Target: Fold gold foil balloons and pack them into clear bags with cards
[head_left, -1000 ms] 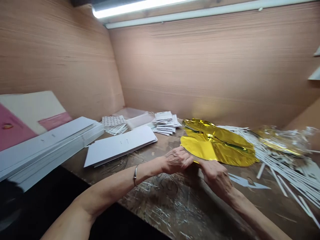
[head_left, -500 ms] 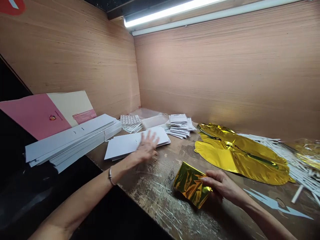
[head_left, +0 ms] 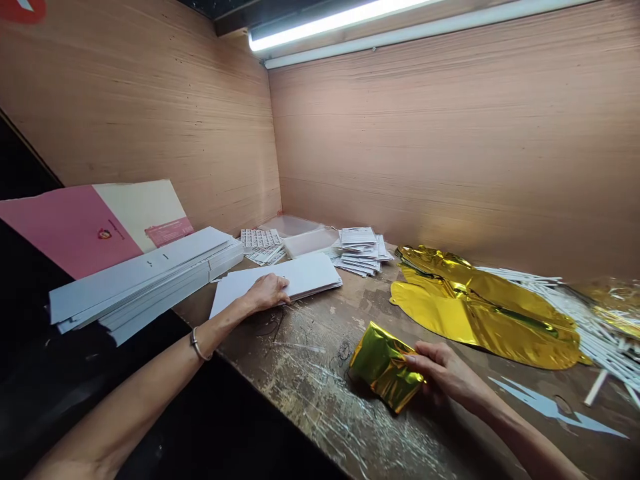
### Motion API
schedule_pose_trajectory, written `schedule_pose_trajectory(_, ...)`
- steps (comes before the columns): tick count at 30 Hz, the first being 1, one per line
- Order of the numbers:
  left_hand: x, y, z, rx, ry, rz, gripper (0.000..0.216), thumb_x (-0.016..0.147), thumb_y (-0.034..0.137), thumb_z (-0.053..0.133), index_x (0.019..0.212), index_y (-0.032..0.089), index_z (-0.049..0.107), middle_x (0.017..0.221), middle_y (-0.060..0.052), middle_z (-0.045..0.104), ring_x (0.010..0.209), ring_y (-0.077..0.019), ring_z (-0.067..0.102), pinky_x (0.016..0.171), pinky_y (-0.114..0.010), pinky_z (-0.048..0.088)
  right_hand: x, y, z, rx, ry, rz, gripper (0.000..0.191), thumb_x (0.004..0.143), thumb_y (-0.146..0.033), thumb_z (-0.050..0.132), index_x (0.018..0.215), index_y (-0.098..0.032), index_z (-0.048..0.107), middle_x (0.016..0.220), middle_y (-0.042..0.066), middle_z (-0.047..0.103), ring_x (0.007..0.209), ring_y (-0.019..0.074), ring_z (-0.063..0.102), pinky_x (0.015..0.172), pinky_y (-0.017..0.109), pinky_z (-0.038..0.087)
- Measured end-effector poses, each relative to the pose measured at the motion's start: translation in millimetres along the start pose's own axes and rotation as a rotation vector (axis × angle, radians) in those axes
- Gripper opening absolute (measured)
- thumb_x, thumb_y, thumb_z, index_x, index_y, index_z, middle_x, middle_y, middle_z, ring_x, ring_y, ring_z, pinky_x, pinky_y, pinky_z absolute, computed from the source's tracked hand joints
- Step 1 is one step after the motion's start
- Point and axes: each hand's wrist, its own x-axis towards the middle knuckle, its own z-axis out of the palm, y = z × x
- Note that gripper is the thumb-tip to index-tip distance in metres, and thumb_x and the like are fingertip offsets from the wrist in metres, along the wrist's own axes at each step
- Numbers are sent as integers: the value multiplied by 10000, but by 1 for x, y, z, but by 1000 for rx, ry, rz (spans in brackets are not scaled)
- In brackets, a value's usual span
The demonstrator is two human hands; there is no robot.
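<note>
- Here the right hand (head_left: pixel 445 375), lower right of the frame, has its fingers clamped on a folded gold foil piece (head_left: pixel 386 365) that rests on the worktop (head_left: pixel 310 393).
- The left hand (head_left: pixel 267 292) lies on the stack of white cards (head_left: pixel 280 280) at the centre left, fingers together on the top card.
- So one foil seems folded, while flat gold foils (head_left: pixel 480 307) lie unfolded at the right.
- The pink board (head_left: pixel 75 230) carries a small logo and print, too small to read.
</note>
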Motion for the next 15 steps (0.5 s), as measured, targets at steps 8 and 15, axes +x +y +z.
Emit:
schedule_pose_trajectory(8, 6, -10, -4, 6, -12, 66, 269, 702, 365, 469, 543, 153, 511, 467, 34, 388, 505, -99, 366, 481, -208, 232, -3, 5, 4, 1, 7, 23, 377, 711, -547, 464, 666, -175, 422, 438, -59, 473, 318, 56, 429, 300, 148, 300)
schedule_pose_trajectory(15, -5, 24, 7, 465, 259, 373, 265, 782, 95, 297, 777, 82, 561, 775, -143, 581, 705, -195, 523, 651, -319, 382, -21, -17, -21, 121, 111, -115, 360, 704, -501, 529, 653, -146, 491, 480, -42, 456, 371, 65, 455, 325, 171, 350)
